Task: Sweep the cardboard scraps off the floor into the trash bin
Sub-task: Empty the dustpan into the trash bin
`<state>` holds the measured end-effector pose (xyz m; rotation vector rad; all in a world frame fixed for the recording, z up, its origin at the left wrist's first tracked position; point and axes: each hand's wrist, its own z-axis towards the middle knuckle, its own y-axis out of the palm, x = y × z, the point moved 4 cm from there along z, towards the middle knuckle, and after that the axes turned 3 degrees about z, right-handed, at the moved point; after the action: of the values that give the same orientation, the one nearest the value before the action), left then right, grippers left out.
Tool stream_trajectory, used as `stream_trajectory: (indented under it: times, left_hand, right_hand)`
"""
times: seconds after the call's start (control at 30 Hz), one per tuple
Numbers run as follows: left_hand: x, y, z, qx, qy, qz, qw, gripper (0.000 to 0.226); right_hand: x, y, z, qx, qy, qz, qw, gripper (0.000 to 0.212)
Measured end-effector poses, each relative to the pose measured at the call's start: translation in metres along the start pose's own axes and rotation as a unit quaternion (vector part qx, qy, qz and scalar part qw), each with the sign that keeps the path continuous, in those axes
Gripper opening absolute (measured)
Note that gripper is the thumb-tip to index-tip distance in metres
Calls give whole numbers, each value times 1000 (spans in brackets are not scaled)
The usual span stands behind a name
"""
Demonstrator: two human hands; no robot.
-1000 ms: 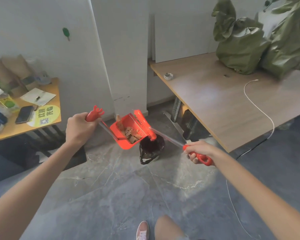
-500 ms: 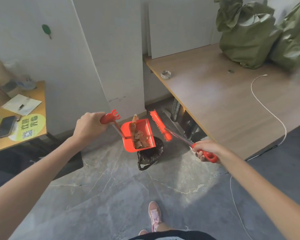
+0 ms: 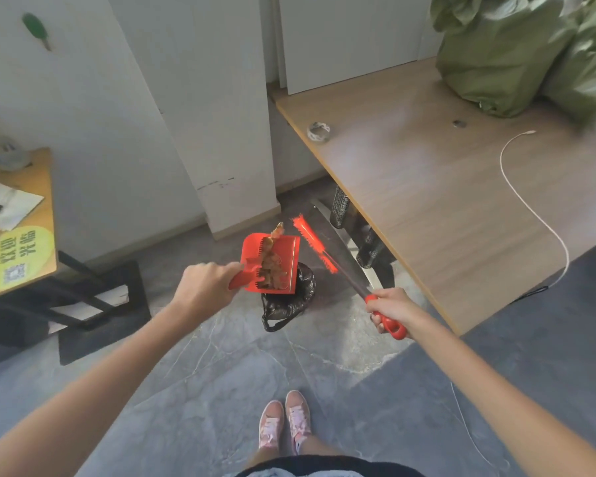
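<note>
Centre of the frame, I have the left hand (image 3: 203, 287) with its fingers curled tight round the red handle of the dustpan (image 3: 288, 247), and the pan hangs tipped over the trash bin (image 3: 289, 301), a small one lined with a black bag, standing on the grey floor (image 3: 221, 390) directly under the pan's lower edge. The cardboard scraps (image 3: 272, 266) are all in the pan, a brown heap running down its middle, with one piece poking up past the far rim. I can't make out any scraps inside the bag from this angle. Right of centre, the right hand (image 3: 391, 309) has its fingers wrapped round the red grip of the broom (image 3: 315, 244), thumb on top. The shaft runs up and left from it, and the red bristle head sits in the air just beside the pan's right edge, a narrow gap between them. The wooden desk (image 3: 444, 201) fills the right side, carrying a roll of tape (image 3: 319, 131) near its left edge, a white cable (image 3: 530, 208) and green sacks (image 3: 496, 56) in the upper right corner. Pink shoes (image 3: 286, 425) show at bottom centre.
</note>
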<state>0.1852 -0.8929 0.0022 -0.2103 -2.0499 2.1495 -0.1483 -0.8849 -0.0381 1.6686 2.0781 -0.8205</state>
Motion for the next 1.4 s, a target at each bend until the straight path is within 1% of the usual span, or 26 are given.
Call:
stream_trajectory:
  times: [0.1, 0.2, 0.23, 0.3, 0.33, 0.4, 0.47, 0.53, 0.6, 0.67, 0.73, 0.83, 0.93, 1.03, 1.1, 1.13, 1.2, 1.3, 1.4]
  left_hand:
    - [20, 23, -28, 11, 37, 3, 999, 30]
    - [43, 43, -58, 4, 53, 10, 999, 48]
    - [50, 53, -69, -14, 58, 8, 998, 45]
    - [64, 69, -86, -55, 53, 3, 997, 30]
    - [71, 74, -94, -87, 41, -3, 995, 31]
    - [81, 78, -104, -148, -11, -36, 988, 34]
    - [86, 85, -109, -219, -50, -81, 971, 43]
    - [88, 89, -112, -288, -60, -103, 950, 47]
    - [87, 91, -112, -324, -57, -105, 938, 52]
    - [86, 88, -109, -310, -47, -76, 946, 51]
    - [84, 83, -105, -271, -30, -31, 962, 47]
    - [76, 76, -102, -245, -31, 22, 969, 42]
    - [70, 68, -103, -237, -20, 44, 970, 41]
    - [64, 62, -103, -193, 2, 49, 980, 39]
    - [57, 62, -104, -219, 18, 61, 974, 41]
    - [53, 64, -102, -192, 31, 75, 978, 44]
    - [47, 65, -98, -180, 34, 82, 980, 47]
    - [53, 47, -99, -204, 79, 96, 971, 38]
    - [49, 41, -94, -201, 72, 85, 973, 39]
  right_hand:
    - [21, 16, 8, 13, -5, -30, 999, 39]
    - [38, 32, 11, 14, 5, -22, 1000, 37]
    - [41, 36, 10, 11, 6, -13, 1000, 38]
    - [47, 42, 8, 10, 8, 6, 1000, 37]
    - [49, 44, 6, 10, 10, 13, 1000, 38]
    - [55, 46, 1, 12, 14, 25, 1000, 44]
    - [59, 48, -3, 11, 15, 32, 999, 51]
    - [61, 49, -7, 11, 14, 32, 999, 53]
    - [63, 48, -11, 14, 12, 32, 999, 47]
    - [65, 48, -16, 11, 12, 31, 999, 46]
    - [68, 49, -20, 10, 11, 29, 999, 46]
    - [72, 47, -26, 12, 8, 15, 1000, 52]
    - [75, 41, -36, 12, 3, 8, 1000, 67]
    - [79, 33, -48, 9, -8, 2, 1000, 68]
    - [82, 28, -55, 11, -9, 1, 1000, 67]
    - [84, 26, -60, 10, -8, 1, 1000, 67]
    - [86, 22, -68, 8, -5, 4, 1000, 67]
    - [87, 16, -80, 6, -6, 9, 1000, 67]
    - [87, 12, -86, 6, -3, 17, 1000, 66]
